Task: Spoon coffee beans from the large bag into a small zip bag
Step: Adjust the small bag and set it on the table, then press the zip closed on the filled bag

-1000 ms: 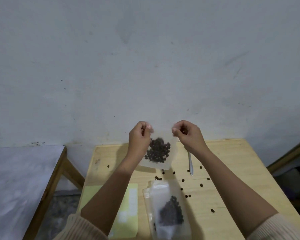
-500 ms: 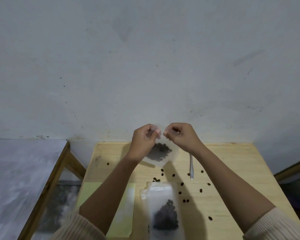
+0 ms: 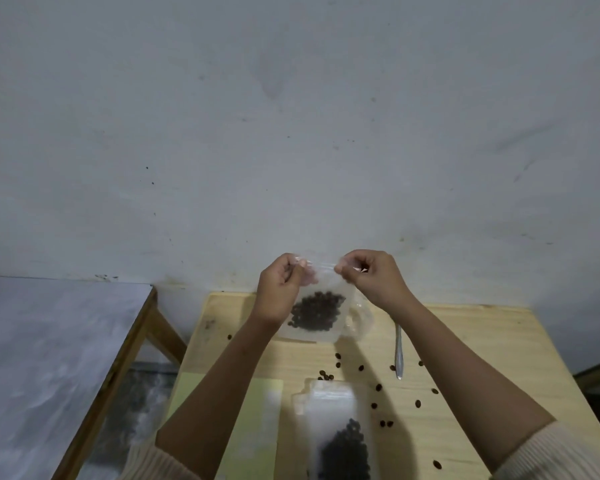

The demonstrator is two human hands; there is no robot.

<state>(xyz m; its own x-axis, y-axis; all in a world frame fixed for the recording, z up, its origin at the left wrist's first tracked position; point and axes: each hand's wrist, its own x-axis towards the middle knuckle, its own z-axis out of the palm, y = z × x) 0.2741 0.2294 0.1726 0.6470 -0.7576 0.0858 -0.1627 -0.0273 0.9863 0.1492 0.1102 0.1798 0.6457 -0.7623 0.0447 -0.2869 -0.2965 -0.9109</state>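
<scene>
A small clear zip bag [image 3: 321,311] with a dark clump of coffee beans hangs in the air above the far part of the wooden table [image 3: 465,341]. My left hand [image 3: 281,289] pinches its top left corner and my right hand [image 3: 373,277] pinches its top right corner. The large clear bag [image 3: 336,427] lies flat near the table's front, with a heap of beans in its lower part. A metal spoon [image 3: 399,351] lies on the table to the right, its bowl hidden behind my right forearm.
Several loose beans [image 3: 378,388] are scattered over the wood between the large bag and the spoon. A pale yellow-green sheet [image 3: 253,427] lies at the front left. A grey-topped table [image 3: 49,358] stands to the left, a grey wall behind.
My hands have moved apart along the small bag's top edge, stretching it flat again. The bag now hangs spread out with its beans showing.
</scene>
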